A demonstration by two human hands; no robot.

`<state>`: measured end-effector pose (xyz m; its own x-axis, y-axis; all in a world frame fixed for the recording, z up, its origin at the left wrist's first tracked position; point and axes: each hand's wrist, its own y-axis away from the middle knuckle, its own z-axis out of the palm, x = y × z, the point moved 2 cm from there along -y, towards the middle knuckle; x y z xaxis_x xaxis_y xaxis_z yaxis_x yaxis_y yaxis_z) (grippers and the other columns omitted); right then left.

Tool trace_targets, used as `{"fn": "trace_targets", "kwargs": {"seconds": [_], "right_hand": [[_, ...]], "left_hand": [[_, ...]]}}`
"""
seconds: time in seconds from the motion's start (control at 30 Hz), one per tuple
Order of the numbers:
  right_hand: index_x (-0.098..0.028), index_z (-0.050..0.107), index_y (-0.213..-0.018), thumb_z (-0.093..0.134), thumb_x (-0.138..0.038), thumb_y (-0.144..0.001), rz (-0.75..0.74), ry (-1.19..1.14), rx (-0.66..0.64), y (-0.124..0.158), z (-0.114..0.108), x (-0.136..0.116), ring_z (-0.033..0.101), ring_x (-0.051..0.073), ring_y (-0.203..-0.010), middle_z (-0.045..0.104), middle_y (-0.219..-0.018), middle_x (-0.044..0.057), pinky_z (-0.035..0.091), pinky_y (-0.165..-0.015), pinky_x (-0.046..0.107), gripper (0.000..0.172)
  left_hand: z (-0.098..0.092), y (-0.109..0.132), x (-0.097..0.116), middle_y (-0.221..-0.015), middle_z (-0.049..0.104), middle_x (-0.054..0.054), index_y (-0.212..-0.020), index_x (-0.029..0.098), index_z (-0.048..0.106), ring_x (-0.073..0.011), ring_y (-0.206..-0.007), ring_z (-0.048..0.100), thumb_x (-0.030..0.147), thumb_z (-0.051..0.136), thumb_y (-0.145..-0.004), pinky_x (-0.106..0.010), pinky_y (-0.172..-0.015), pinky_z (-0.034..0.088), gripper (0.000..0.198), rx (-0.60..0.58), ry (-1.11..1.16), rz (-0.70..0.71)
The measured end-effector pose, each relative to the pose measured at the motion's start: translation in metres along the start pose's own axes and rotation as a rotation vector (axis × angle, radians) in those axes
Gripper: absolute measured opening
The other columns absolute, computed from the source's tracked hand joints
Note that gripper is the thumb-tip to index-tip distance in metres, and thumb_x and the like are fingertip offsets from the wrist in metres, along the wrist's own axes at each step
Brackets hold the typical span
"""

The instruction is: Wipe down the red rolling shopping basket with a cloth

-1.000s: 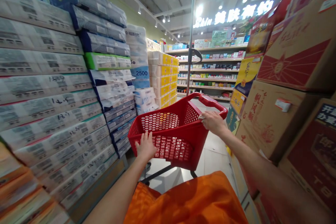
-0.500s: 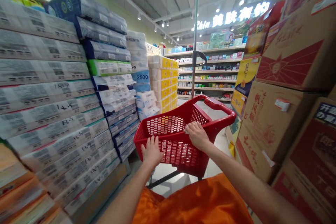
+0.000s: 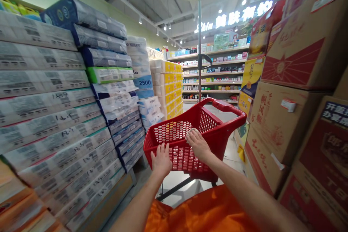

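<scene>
A red plastic shopping cart [image 3: 185,157] with perforated sides stands sideways in front of me, its basket showing nothing inside. At the near rim, toward the left end, my left hand [image 3: 162,161] rests with its fingers over the edge and the thumb side outside. Farther right along that same rim, my right hand [image 3: 199,145] presses a small pale cloth [image 3: 192,130] against it, mostly covered by the fingers. The cart's handle [image 3: 231,108] is at the right, with neither hand on it. A grey pole [image 3: 199,43] carrying a pale flag rises behind the basket.
Wrapped paper packs [image 3: 54,98] are piled high on my left, beside yellow-and-white packs [image 3: 170,87]. Stacked cartons [image 3: 280,116] line the right side close by. Shelves [image 3: 214,74] of small goods stand at the back. Orange cloth [image 3: 206,212] covers my lap.
My right hand has slid left along the rim with the cloth. My left hand keeps its place on the cart. The view has shifted slightly.
</scene>
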<state>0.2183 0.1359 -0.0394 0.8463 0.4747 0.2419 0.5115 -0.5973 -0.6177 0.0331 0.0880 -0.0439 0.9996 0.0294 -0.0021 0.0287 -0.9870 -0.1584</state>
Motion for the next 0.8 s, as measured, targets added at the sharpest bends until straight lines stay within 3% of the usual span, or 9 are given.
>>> {"fn": "trace_targets", "kwargs": {"seconds": [0.07,0.17,0.23,0.4,0.5,0.6,0.67,0.8], "right_hand": [[-0.015,0.052,-0.118,0.04,-0.012,-0.081,0.021,-0.01,-0.027,-0.002,-0.006,0.009,0.038,0.024,-0.119,0.05,-0.124,0.01,0.023,-0.103,0.041,0.039],[-0.015,0.054,-0.116,0.04,-0.013,-0.081,0.169,0.008,-0.007,0.002,-0.021,0.032,0.04,0.026,-0.116,0.053,-0.12,0.011,0.022,-0.102,0.044,0.037],[-0.013,0.054,-0.115,0.04,-0.012,-0.08,0.245,0.007,-0.006,0.004,-0.025,0.034,0.038,0.027,-0.117,0.053,-0.12,0.013,0.019,-0.103,0.046,0.038],[-0.008,0.043,-0.127,0.042,-0.023,-0.08,0.214,-0.249,-0.12,-0.014,-0.016,-0.012,0.031,0.027,-0.125,0.042,-0.132,0.015,0.018,-0.105,0.042,0.049],[-0.007,0.029,-0.134,0.029,-0.032,-0.087,0.311,-0.503,-0.156,-0.031,-0.015,-0.026,0.04,0.023,-0.12,0.046,-0.129,0.014,0.03,-0.098,0.037,0.053],[-0.009,0.021,-0.138,0.019,-0.035,-0.09,0.391,-0.681,-0.148,-0.038,-0.018,-0.019,0.051,0.018,-0.108,0.053,-0.121,0.012,0.039,-0.088,0.031,0.054],[-0.013,0.023,-0.138,0.019,-0.035,-0.091,0.369,-0.655,-0.121,-0.037,-0.021,-0.008,0.052,0.018,-0.106,0.053,-0.121,0.012,0.039,-0.088,0.032,0.052],[-0.014,0.044,-0.125,0.031,-0.034,-0.088,0.307,-0.263,-0.121,-0.023,-0.025,0.021,0.045,0.025,-0.112,0.053,-0.121,0.013,0.024,-0.098,0.046,0.045]], "left_hand": [[-0.001,-0.001,-0.001,-0.144,0.023,-0.009,-0.136,0.019,0.024,-0.0255,-0.131,0.02,0.017,0.042,-0.069,-0.057,-0.1,0.021,0.069,-0.014,0.007,-0.004],[-0.002,-0.002,0.001,-0.145,0.022,-0.009,-0.136,0.019,0.024,-0.0259,-0.132,0.019,0.017,0.043,-0.068,-0.057,-0.1,0.021,0.07,-0.022,0.021,0.0],[-0.003,-0.002,0.004,-0.145,0.022,-0.009,-0.135,0.017,0.025,-0.0266,-0.132,0.018,0.018,0.045,-0.068,-0.056,-0.101,0.021,0.07,-0.021,0.038,-0.004],[-0.014,-0.004,0.02,-0.141,0.03,-0.013,-0.132,0.01,0.031,-0.0241,-0.129,0.025,0.02,0.044,-0.072,-0.048,-0.104,0.02,0.062,0.093,0.154,-0.015],[-0.019,-0.011,0.038,-0.142,0.027,-0.011,-0.132,0.01,0.029,-0.0184,-0.131,0.022,0.022,0.041,-0.078,-0.038,-0.107,0.019,0.057,0.181,0.255,0.136],[-0.011,-0.025,0.057,-0.143,0.026,-0.01,-0.134,0.013,0.026,-0.0193,-0.131,0.02,0.027,0.038,-0.082,-0.042,-0.106,0.019,0.055,0.134,0.318,0.239],[-0.004,-0.036,0.068,-0.139,0.033,-0.01,-0.132,0.016,0.03,-0.0219,-0.128,0.026,0.031,0.038,-0.084,-0.046,-0.105,0.019,0.051,0.116,0.324,0.219],[0.002,-0.052,0.074,-0.116,0.055,-0.006,-0.114,0.021,0.048,-0.021,-0.108,0.046,0.032,0.037,-0.085,-0.047,-0.103,0.022,0.032,0.219,0.316,0.139]]}}
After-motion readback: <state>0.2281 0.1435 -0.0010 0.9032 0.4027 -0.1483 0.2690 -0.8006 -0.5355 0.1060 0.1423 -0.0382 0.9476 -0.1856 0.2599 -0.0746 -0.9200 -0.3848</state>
